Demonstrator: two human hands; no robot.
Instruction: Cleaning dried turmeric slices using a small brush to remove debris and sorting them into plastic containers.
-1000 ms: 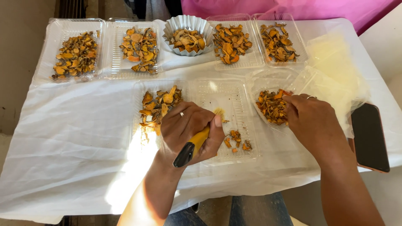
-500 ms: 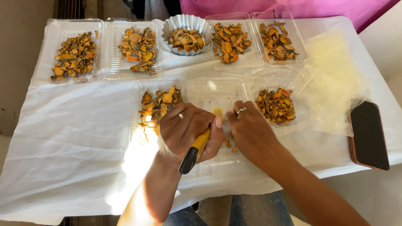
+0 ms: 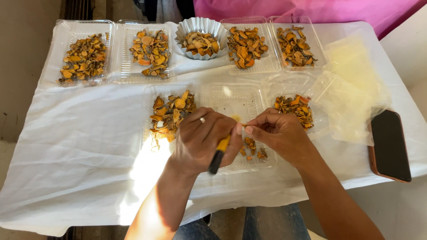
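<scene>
From my remote seat I saw a table draped in a white cloth, a bright patch of sunlight on its front edge, a beige wall at left, and pink fabric behind.

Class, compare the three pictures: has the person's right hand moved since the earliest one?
Yes. The right hand has moved leftward, off the tray of orange pieces near the phone, to meet the left hand holding the yellow-handled knife.

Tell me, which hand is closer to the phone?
Right. The right hand is nearer the phone at the table's right edge; the left hand, holding a yellow-handled tool, is farther.
</scene>
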